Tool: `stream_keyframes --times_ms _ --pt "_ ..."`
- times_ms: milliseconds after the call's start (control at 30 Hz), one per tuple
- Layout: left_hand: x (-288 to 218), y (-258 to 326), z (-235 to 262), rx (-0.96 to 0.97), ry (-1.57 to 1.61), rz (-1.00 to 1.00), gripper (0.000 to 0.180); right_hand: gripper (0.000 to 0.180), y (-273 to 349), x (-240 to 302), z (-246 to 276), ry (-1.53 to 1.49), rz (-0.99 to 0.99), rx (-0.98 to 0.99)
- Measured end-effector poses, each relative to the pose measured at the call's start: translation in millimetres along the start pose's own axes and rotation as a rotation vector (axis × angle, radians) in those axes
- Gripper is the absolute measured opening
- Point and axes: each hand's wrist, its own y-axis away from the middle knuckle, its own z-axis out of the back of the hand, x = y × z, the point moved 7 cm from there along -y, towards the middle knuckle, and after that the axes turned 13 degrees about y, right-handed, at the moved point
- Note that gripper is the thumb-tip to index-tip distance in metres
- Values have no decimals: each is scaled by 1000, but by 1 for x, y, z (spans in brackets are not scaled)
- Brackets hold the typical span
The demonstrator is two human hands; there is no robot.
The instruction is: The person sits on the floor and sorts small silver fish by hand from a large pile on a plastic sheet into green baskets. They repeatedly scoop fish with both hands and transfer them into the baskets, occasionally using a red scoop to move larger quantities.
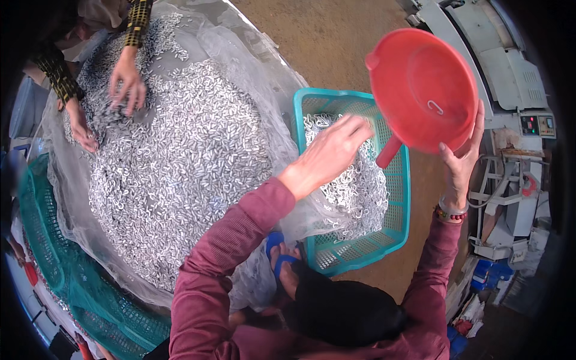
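Observation:
My right hand (pixel 463 162) grips the rim of a red plastic dipper (pixel 414 84), thumb on the near edge and fingers behind it. The dipper is tilted so its inside shows, with one small white metal hook (pixel 435 107) in it; its short handle points down and left. My left hand (pixel 336 149) is over the teal plastic basket (pixel 401 198), left of the dipper. Its fingers are curled together and slightly blurred; what they hold, if anything, is hidden. Many white and silvery hooks (pixel 360 195) lie in the basket.
Left of the basket, a large heap of small silvery metal pieces (pixel 198 150) lies on clear plastic sheeting (pixel 240 48). Across it, another person's hands (pixel 126 84) touch the heap. Green netting (pixel 78 288) lies at lower left; grey machinery (pixel 510 198) stands at right.

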Motion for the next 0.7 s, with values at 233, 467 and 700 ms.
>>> stream_keyframes --times_ms 233,467,700 --pt "-46 -46 -5 -296 -227 -192 54 120 15 38 -32 96 118 127" --pt "-37 -17 -19 -101 73 -192 56 112 39 69 -62 278 274 96" --pt "-3 33 -54 315 -285 -35 36 86 -19 68 -76 859 582 -121"
